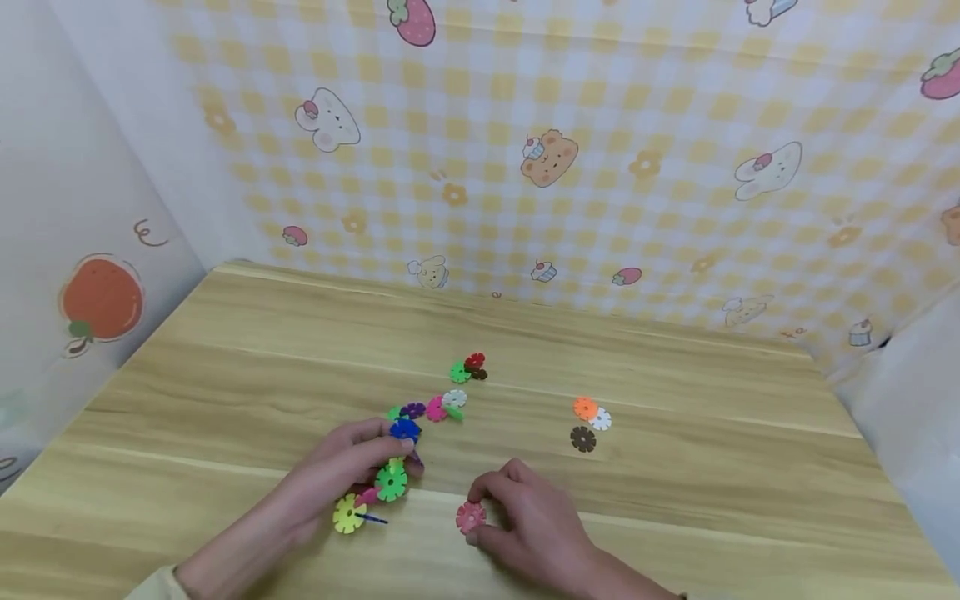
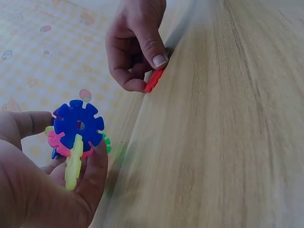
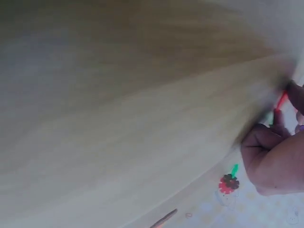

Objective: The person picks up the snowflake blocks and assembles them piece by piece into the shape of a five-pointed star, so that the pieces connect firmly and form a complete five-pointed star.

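My left hand point(image 1: 341, 467) grips a chain of interlocked notched plastic discs. In it are a blue disc point(image 1: 405, 430), a green disc point(image 1: 391, 482) and, at the near end, a yellow disc point(image 1: 348, 514). The left wrist view shows the blue disc point(image 2: 66, 122) face on, with a yellow disc point(image 2: 72, 168) slotted edgewise into it; the fingers hide part of the chain. To its right, my right hand point(image 1: 536, 521) pinches a single red disc point(image 1: 471, 517) by the rim between thumb and fingers, low over the table. The right wrist view catches this red disc point(image 3: 282, 99) edge-on.
Beyond the left hand lies a joined pink disc point(image 1: 436, 409) with white and green ones; farther back is a red, green point(image 1: 459, 372) and brown cluster. Right of centre are an orange disc point(image 1: 584, 407), a white one and a brown disc point(image 1: 582, 439). Patterned cloth point(image 1: 480, 167) backs the wooden table point(image 1: 712, 500).
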`<action>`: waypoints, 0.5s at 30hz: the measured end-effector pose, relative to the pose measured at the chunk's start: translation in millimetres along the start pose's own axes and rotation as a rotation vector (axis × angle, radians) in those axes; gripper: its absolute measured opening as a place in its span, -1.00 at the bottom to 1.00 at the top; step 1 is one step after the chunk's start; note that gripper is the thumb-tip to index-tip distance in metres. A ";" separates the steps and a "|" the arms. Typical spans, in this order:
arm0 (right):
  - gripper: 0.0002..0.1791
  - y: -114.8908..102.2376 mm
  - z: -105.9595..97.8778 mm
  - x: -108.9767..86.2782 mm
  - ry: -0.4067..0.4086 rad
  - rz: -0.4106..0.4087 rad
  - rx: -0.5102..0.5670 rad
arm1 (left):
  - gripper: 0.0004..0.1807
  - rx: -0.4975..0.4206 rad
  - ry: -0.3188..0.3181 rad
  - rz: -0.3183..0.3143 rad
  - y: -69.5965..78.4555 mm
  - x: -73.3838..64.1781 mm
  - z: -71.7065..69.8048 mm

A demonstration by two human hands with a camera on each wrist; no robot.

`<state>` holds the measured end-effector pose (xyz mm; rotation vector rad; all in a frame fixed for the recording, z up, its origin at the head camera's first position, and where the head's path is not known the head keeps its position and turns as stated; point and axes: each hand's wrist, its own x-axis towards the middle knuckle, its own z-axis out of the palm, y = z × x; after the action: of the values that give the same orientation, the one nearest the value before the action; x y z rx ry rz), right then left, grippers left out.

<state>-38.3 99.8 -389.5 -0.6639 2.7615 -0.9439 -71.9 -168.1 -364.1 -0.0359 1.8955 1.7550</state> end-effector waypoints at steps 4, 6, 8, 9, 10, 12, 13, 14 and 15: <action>-0.74 -7.3 -1.5 1.3 -0.026 0.088 0.040 | -0.59 -0.027 -0.032 0.027 1.6 3.5 3.5; -0.75 -7.8 -1.9 1.3 -0.012 0.098 0.086 | -0.62 -0.032 -0.041 0.035 2.0 4.5 4.5; -0.78 -5.9 -2.7 1.0 0.008 0.104 0.163 | -0.65 -0.032 -0.051 0.038 2.0 4.9 5.3; -0.79 -4.2 -3.5 0.6 0.016 0.110 0.213 | -0.67 -0.033 -0.056 0.039 1.8 5.0 5.6; -0.82 -2.1 -4.5 -0.1 0.023 0.120 0.263 | -0.68 -0.034 -0.061 0.041 1.6 5.1 5.9; -0.87 2.2 -7.7 -2.0 0.028 0.155 0.370 | -0.72 -0.047 -0.079 0.054 1.1 4.9 6.7; -0.90 4.2 -10.0 -3.0 0.021 0.179 0.437 | -0.73 -0.056 -0.092 0.063 0.9 5.1 7.3; -0.90 6.0 -12.5 -4.1 0.009 0.209 0.507 | -0.73 -0.067 -0.107 0.072 0.8 5.3 8.0; -0.89 7.6 -15.0 -5.1 -0.003 0.239 0.574 | -0.72 -0.077 -0.121 0.081 0.6 5.4 8.8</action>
<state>-40.6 115.6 -382.3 -0.2321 2.3077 -1.5621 -73.5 -158.0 -365.7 0.1177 1.7651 1.8411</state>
